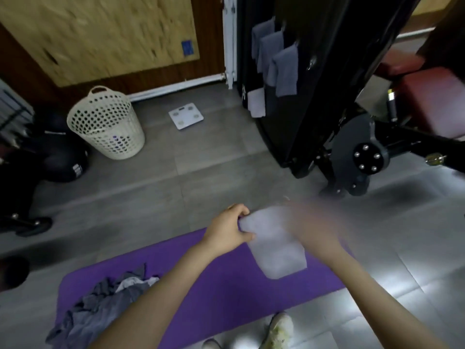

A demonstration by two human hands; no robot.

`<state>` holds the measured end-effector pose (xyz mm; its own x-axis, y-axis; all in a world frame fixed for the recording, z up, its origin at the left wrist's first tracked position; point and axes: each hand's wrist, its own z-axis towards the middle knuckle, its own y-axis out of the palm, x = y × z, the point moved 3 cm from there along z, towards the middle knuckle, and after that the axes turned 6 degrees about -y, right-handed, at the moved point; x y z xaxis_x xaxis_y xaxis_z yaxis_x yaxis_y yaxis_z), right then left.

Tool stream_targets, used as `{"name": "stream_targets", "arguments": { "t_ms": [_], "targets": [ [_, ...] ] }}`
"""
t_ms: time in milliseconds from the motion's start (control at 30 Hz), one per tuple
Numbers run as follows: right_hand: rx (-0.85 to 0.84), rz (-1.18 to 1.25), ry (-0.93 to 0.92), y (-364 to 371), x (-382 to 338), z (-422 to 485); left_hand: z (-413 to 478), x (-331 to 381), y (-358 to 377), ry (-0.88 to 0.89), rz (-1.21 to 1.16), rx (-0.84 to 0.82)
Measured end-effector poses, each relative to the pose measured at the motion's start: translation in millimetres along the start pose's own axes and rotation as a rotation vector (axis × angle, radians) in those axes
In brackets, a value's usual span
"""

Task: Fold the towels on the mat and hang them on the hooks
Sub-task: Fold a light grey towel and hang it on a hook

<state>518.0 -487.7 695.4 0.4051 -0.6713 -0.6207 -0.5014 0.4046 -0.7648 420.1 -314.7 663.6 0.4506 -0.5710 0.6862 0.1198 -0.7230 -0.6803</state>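
Lower left, on purple mat [226,298]: heap of grey towels [100,308], unfolded, pending. Centre: pale towel [276,253], folded to a narrow rectangle, smooth, hanging above mat, pinched at upper corner by left hand [226,229]. Right hand [312,225] blurred at opposite edge; grip indeterminable. Upper right: four hung towels [284,69] on black machine [327,84], done.

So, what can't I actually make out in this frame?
Head view only.
- The right hand: motion-blurred, so its grip on the white towel is unclear.
- The pile of towels: the left forearm crosses it; count unknowable.
- The hanging towels cover their hooks.
- The laundry basket: contents only glimpsed through its holes.
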Motion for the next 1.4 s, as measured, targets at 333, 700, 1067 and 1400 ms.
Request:
{"name": "stream_targets", "arguments": {
  "t_ms": [333,700,1067,1400],
  "targets": [
    [0.087,0.219,-0.158,-115,-15,100,85,92,-48,0.054,0.075,-0.027],
    [0.106,0.395,-0.184,-138,-32,342,343,99,-147,0.213,-0.058,-0.117],
    [0.318,0.839,0.191,-160,-36,539,602,125,-169,0.18,-0.441,-0.7],
    [0.546,0.78,0.369,-169,31,613,715,150,-121,0.212,-0.153,-0.512]
  ]
}}
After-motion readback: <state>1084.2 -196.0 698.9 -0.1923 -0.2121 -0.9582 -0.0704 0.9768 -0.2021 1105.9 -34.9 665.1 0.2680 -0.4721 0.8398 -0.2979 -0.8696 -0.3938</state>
